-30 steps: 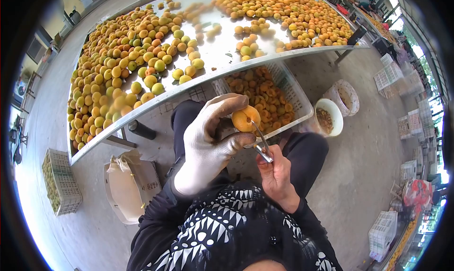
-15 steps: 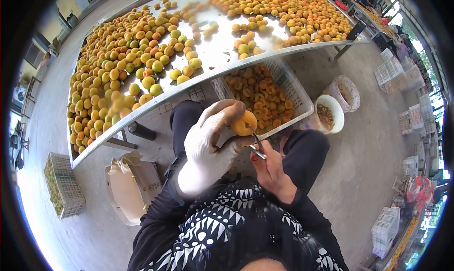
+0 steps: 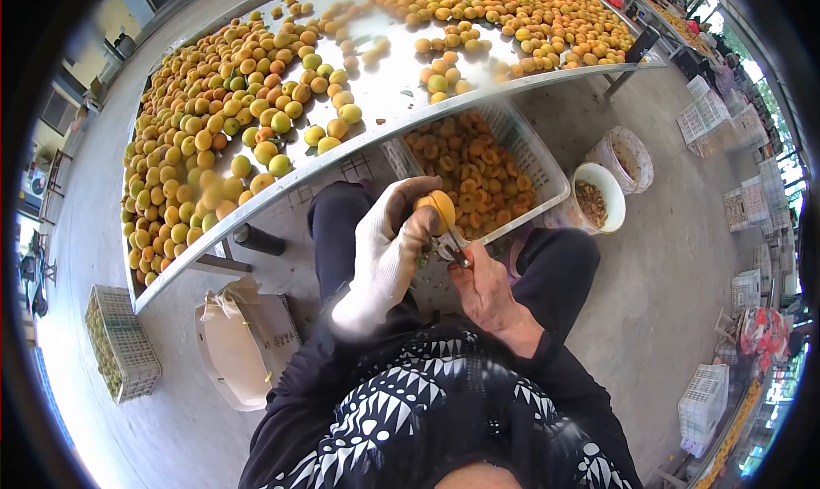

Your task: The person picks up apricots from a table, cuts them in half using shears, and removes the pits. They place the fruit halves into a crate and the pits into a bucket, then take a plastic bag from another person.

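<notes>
In my left hand (image 3: pixel 389 245), which wears a white glove with stained fingers, an apricot (image 3: pixel 442 207) is pinched between thumb and fingers. A line runs along the fruit, splitting its near side into two lobes. My bare right hand (image 3: pixel 491 294) is closed around a small metal tool (image 3: pixel 453 250), its shiny end right below the apricot. Most of the tool's handle is hidden in my fist. Just beyond both hands, a white plastic crate (image 3: pixel 547 200) holds many halved apricots (image 3: pixel 478 181).
A metal-edged table (image 3: pixel 376 137) heaped with whole apricots (image 3: pixel 201 139) spans the far side. To the right stand a white bowl (image 3: pixel 617 220) with brown pits and another bucket (image 3: pixel 641 181). A cardboard box (image 3: pixel 231 352) and a fruit-filled crate (image 3: pixel 137 374) sit at left.
The apricot has turned in my left fingers and shows a split line. The metal tool has swung to point up-left, and my right hand has shifted slightly.
</notes>
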A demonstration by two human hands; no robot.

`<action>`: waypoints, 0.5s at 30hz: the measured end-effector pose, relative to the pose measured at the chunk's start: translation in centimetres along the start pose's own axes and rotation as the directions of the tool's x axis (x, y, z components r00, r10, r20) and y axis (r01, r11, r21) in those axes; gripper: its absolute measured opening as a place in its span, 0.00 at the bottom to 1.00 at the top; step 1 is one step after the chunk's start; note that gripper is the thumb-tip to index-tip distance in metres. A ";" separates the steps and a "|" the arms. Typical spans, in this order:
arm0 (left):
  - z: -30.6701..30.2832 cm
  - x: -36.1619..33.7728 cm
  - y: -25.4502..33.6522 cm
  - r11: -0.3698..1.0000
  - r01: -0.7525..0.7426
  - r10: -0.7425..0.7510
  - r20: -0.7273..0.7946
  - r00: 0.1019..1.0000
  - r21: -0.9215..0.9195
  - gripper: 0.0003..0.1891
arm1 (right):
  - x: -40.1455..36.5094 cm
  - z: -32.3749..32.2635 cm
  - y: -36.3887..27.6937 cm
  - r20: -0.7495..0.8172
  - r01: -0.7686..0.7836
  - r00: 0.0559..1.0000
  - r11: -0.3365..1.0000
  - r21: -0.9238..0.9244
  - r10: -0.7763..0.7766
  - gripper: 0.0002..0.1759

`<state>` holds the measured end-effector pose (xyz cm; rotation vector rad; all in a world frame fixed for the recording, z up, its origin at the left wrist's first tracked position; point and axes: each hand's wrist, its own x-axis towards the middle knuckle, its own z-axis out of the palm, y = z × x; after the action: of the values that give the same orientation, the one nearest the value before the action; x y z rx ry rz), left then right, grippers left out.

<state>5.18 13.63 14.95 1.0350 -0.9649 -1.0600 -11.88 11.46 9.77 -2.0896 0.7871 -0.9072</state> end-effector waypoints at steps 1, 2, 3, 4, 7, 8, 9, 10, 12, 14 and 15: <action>-0.2 0.2 -0.2 1.000 0.001 -0.001 0.000 1.000 0.000 0.27 | 0.1 -0.1 -0.1 -0.003 -0.012 1.000 0.999 -0.037 0.012 0.11; -0.3 0.4 -0.3 0.993 0.081 -0.080 0.018 0.997 -0.088 0.25 | 0.3 -0.1 -0.2 -0.008 -0.024 1.000 0.997 -0.074 0.023 0.11; -0.4 0.6 -0.3 0.971 0.162 -0.157 0.044 0.987 -0.173 0.23 | 0.4 -0.2 -0.1 -0.011 -0.024 1.000 0.997 -0.075 0.023 0.11; 0.2 0.8 -0.1 0.940 0.194 -0.197 0.018 0.980 -0.280 0.19 | 0.4 -0.2 0.0 -0.005 -0.042 0.999 0.994 -0.101 0.042 0.12; 0.1 1.4 -0.5 0.953 0.256 -0.248 0.073 0.966 -0.162 0.19 | 0.9 -0.6 -0.3 -0.005 -0.088 0.996 0.982 -0.164 0.088 0.13; -0.1 1.8 -1.4 0.902 0.329 -0.313 0.100 0.944 -0.281 0.20 | 1.0 -0.8 -0.4 -0.008 -0.115 0.993 0.973 -0.202 0.115 0.14; 0.0 2.1 -1.6 0.902 0.327 -0.310 0.106 0.945 -0.281 0.20 | 1.0 -0.9 -0.5 -0.014 -0.115 0.993 0.972 -0.206 0.114 0.14; 0.0 2.3 -1.7 0.915 0.313 -0.290 0.122 0.949 -0.253 0.20 | 0.9 -1.1 -0.5 -0.030 -0.144 0.990 0.971 -0.189 0.140 0.14; 0.3 2.6 -1.6 0.928 0.294 -0.267 0.144 0.953 -0.227 0.20 | 0.9 -1.3 -0.6 -0.050 -0.171 0.985 0.969 -0.177 0.165 0.15; 1.0 2.4 -1.5 0.989 0.111 -0.103 0.087 0.991 -0.095 0.24 | 0.7 -1.5 -0.9 -0.064 -0.208 0.978 0.969 -0.134 0.201 0.14; 1.3 2.3 -1.5 1.000 0.017 -0.016 0.069 0.998 -0.025 0.27 | 0.8 -1.6 -1.0 -0.070 -0.210 0.977 0.968 -0.138 0.202 0.14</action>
<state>4.09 10.89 14.10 0.9926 -0.9967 -1.1249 -12.45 10.90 11.66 -2.0657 1.1070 -0.8174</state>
